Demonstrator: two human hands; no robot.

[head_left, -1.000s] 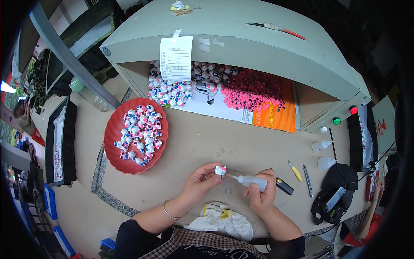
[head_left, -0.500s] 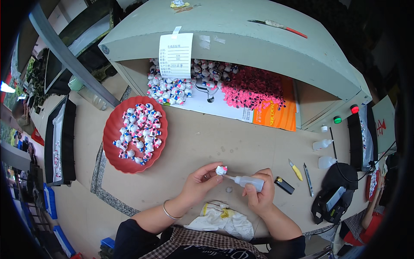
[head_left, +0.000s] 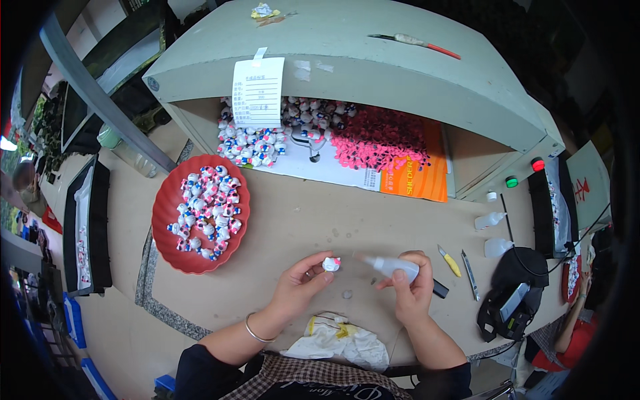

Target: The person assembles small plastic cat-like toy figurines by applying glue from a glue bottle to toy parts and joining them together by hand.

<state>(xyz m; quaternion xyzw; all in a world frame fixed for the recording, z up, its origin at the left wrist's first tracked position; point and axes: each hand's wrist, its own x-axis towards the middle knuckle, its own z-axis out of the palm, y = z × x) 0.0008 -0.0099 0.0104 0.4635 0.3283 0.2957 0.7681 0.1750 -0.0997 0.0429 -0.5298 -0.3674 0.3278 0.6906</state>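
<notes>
Between the thumb and fingers of my left hand is a small white figurine with a pink spot. My right hand is closed around a translucent white squeeze bottle, held nearly level. Its thin nozzle points left toward the figurine, apart from it and slightly blurred. A crumpled white cloth with yellow stains lies just below my hands. Left of them, a red scalloped bowl holds many similar figurines in white, pink and blue.
Under a grey shelf lie heaped figurines and small pink pieces. On the right are a yellow-handled knife, a slim metal tool, small bottles and a black bag. Another person's arm shows at far right.
The squeeze bottle's nozzle has moved away from the figurine as my right hand shifted right and slightly up. My left hand still holds the figurine. The whole view has shifted slightly.
</notes>
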